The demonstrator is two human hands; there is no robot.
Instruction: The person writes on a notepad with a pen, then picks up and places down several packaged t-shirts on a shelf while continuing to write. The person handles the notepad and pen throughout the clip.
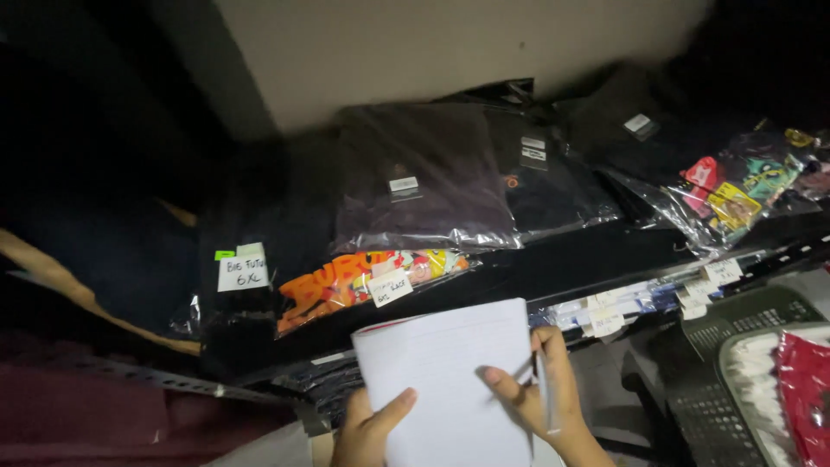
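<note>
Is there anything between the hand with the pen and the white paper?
Nothing visible. The right hand holds a pen and rests against the right edge of the white notepad, its fingers lying on the page. The left hand grips the pad's lower left corner, thumb on top.

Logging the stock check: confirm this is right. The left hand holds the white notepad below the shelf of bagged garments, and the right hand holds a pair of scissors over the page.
One detail is wrong. In the head view, the right hand holds a pen, not scissors, over the page. The rest stands: the left hand holds the white notepad below the shelf of bagged garments.
</note>
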